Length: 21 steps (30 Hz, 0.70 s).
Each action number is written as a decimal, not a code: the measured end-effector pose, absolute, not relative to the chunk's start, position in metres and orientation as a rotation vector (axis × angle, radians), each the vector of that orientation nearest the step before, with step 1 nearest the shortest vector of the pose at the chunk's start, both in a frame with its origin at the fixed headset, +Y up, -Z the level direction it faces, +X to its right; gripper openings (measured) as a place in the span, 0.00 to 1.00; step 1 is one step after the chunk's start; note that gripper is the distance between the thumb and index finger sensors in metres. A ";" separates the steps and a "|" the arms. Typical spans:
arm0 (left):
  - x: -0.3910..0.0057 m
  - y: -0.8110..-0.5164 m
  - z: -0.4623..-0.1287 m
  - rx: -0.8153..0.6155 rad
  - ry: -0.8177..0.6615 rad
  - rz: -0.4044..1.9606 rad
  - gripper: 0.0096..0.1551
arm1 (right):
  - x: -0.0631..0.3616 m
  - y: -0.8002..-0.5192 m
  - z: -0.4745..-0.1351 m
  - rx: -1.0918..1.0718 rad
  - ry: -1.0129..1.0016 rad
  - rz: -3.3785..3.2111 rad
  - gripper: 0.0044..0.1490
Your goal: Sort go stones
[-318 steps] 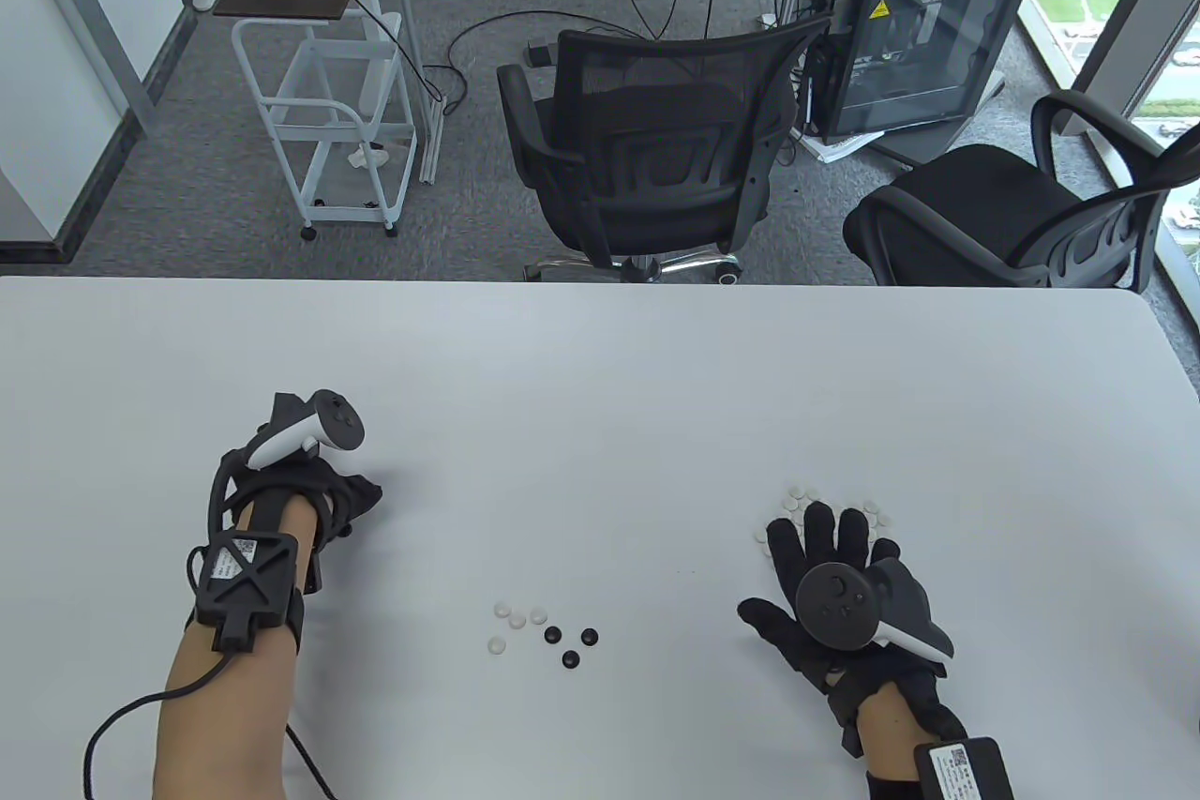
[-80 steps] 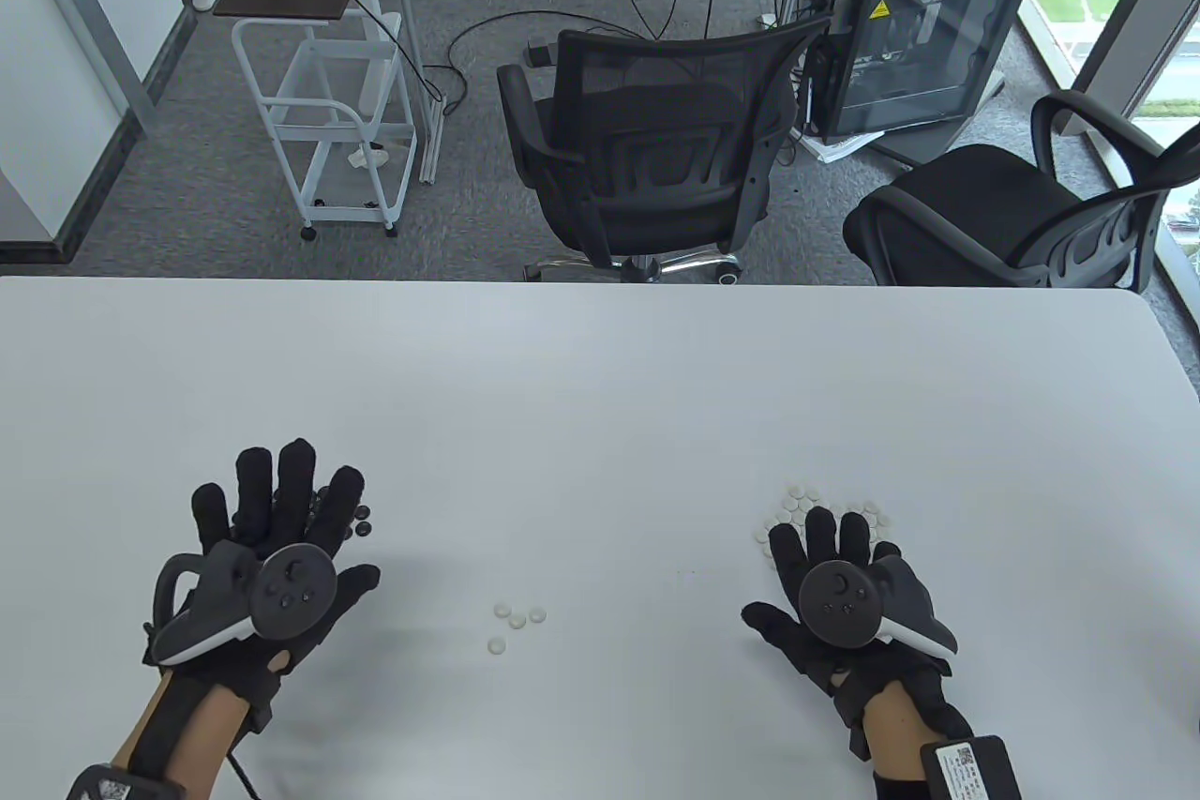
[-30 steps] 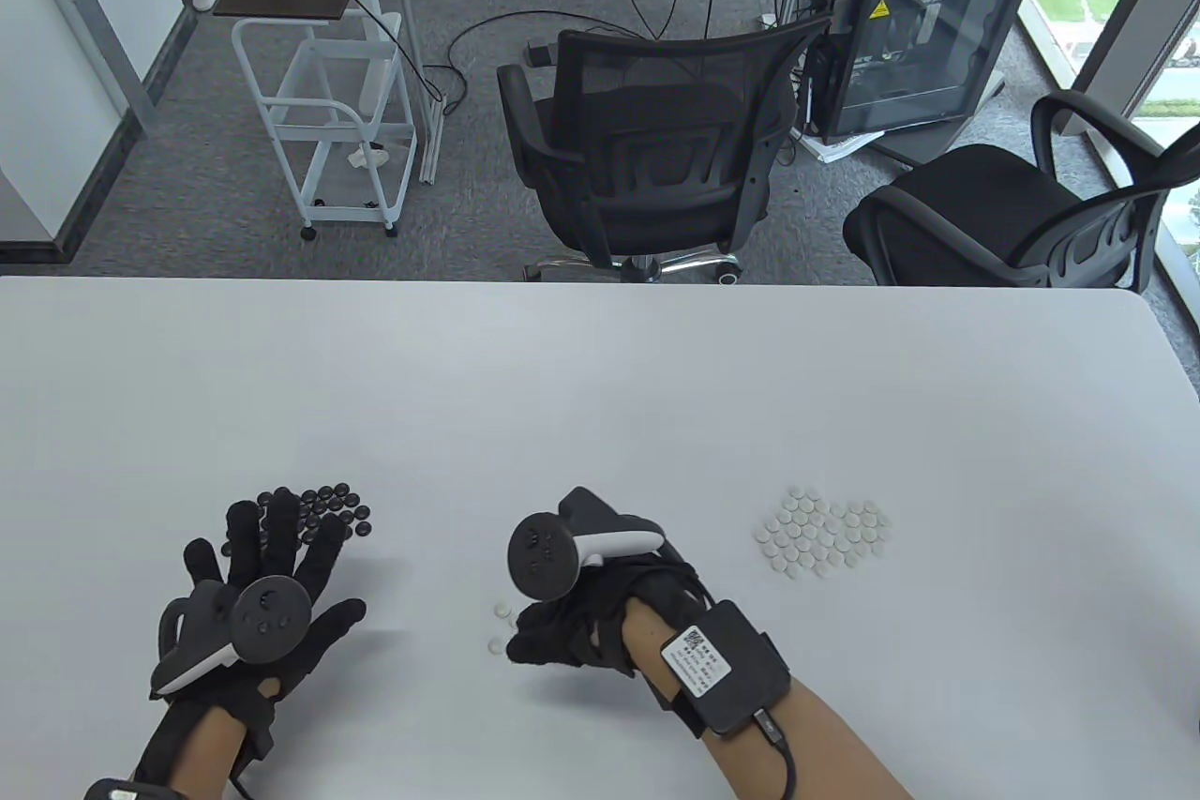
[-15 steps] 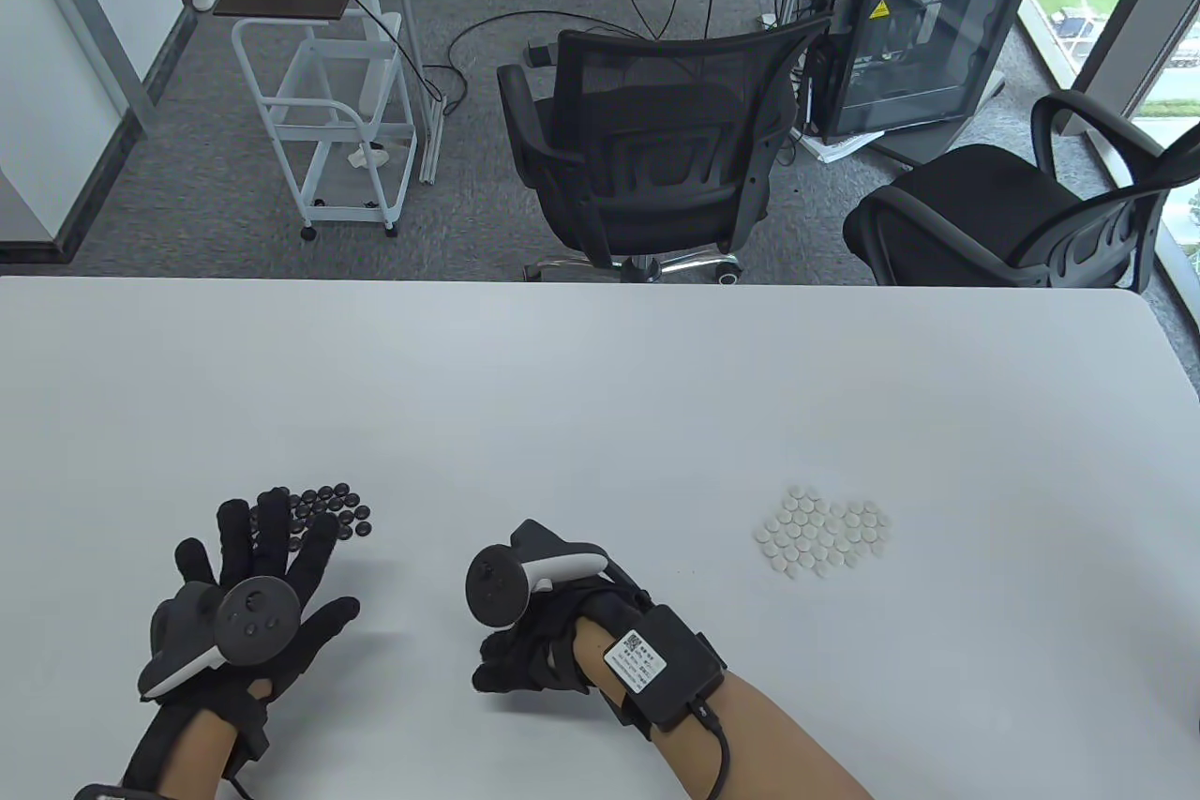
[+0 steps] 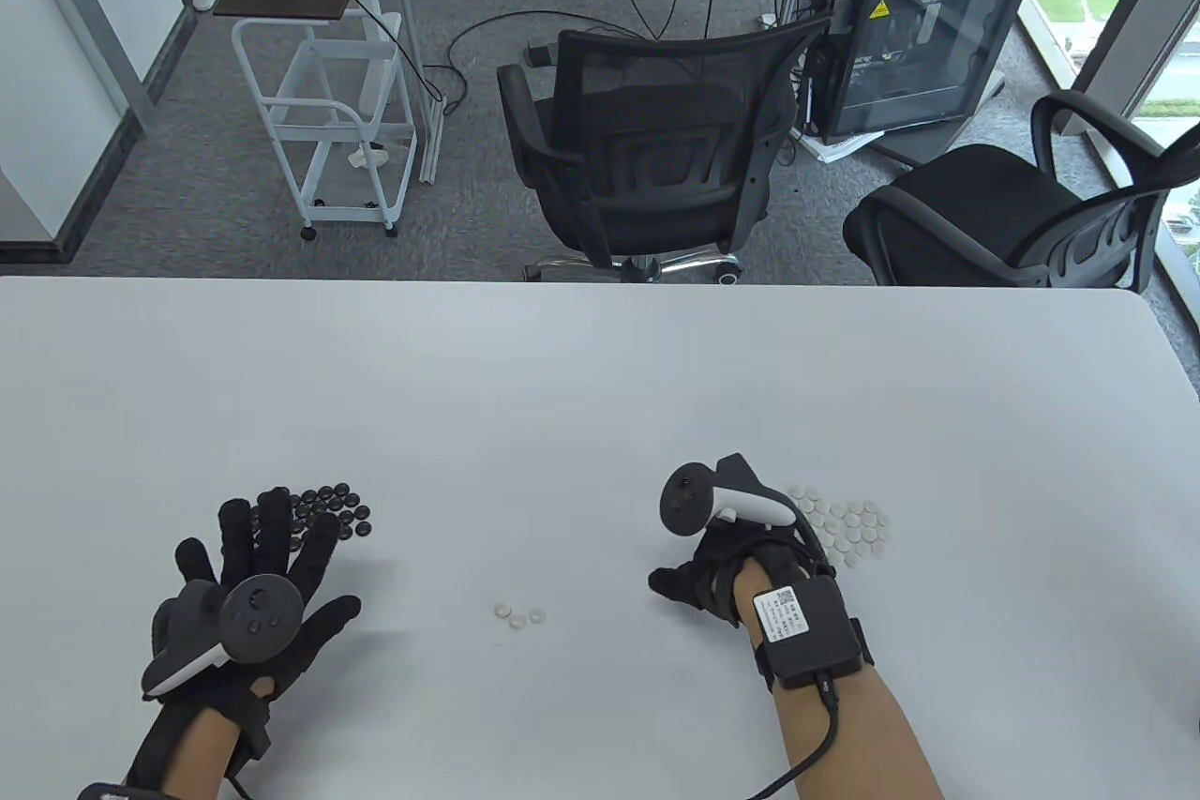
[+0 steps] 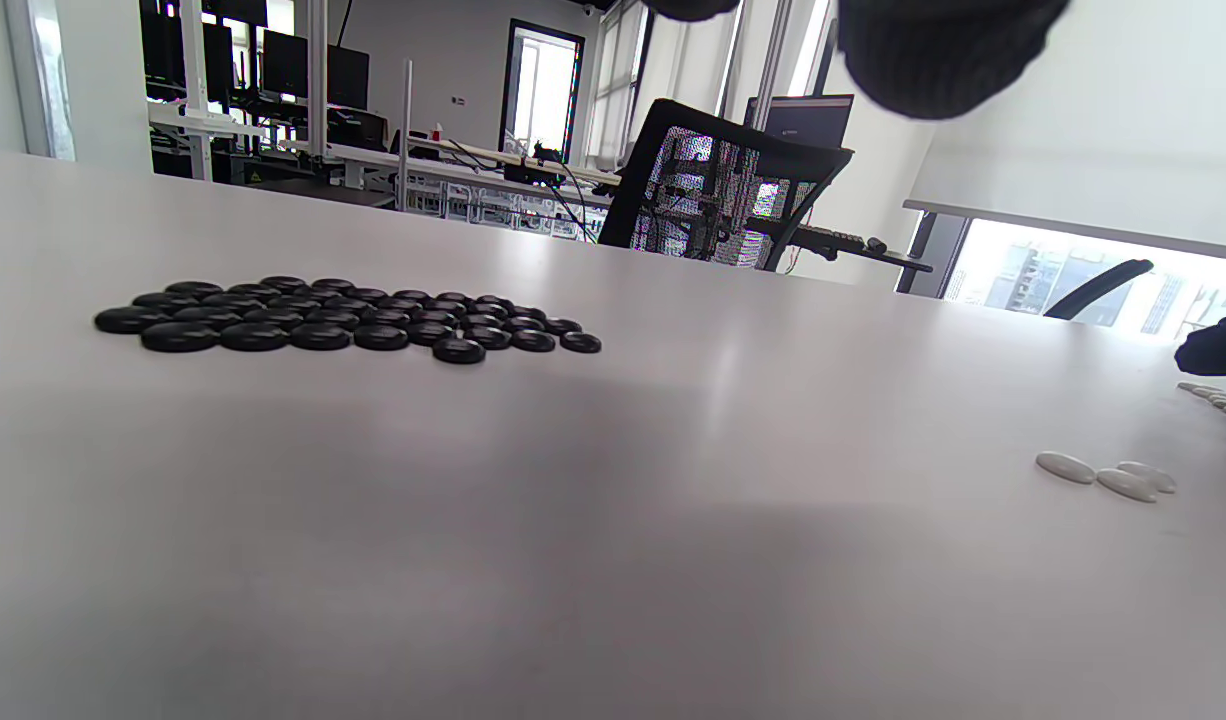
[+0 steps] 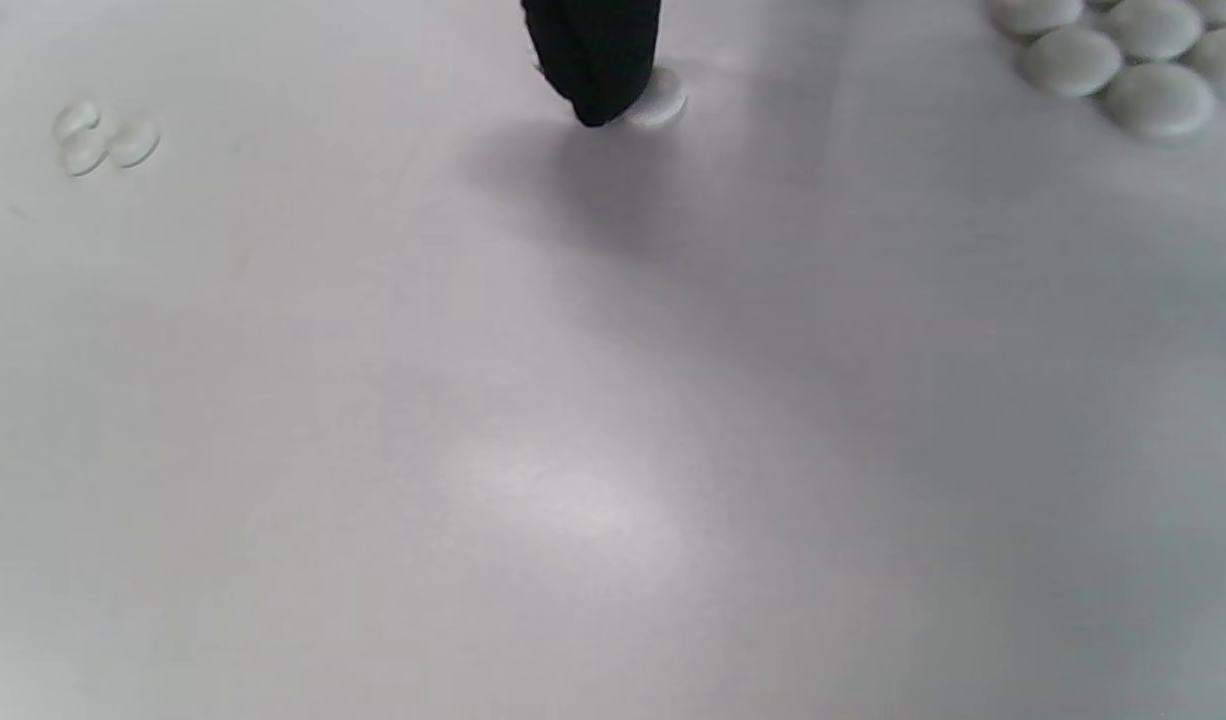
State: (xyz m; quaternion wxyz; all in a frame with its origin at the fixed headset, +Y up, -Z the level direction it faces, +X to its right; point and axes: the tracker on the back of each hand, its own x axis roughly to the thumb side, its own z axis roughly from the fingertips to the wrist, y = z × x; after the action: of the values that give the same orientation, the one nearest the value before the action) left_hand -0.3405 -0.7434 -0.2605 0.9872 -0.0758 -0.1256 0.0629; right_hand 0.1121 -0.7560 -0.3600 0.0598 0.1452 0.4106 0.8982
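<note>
Left hand [image 5: 251, 598] fingers spread flat, holding nothing, black stones [image 5: 330, 509] just beyond its fingertips, right hand [image 5: 727, 570] fingertip pressing one white stone [image 7: 656, 100] on counter [image 5: 600, 387], white pile [image 5: 848, 528] beside, three white stones [image 5: 515, 614] between hands

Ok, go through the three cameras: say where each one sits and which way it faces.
Table view: high at the near edge, looking down across the white table to the office chairs; shows the left hand and right hand.
Left wrist view: just above the tabletop, facing across the black stone cluster; a gloved fingertip hangs at the top.
Right wrist view: looks steeply down; one fingertip touches a white stone.
Shared: all three show the three loose white stones.
</note>
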 end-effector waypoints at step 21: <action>-0.344 -0.742 -0.260 -0.146 -0.246 0.150 0.49 | 0.149 -0.753 -0.378 0.181 1.157 2.781 0.47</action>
State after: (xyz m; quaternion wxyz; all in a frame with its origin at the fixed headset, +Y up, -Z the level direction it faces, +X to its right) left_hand -0.3438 -0.7418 -0.2604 0.9870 -0.0725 -0.1226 0.0745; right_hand 0.1495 -0.7534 -0.3781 0.0618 0.0598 0.3828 0.9198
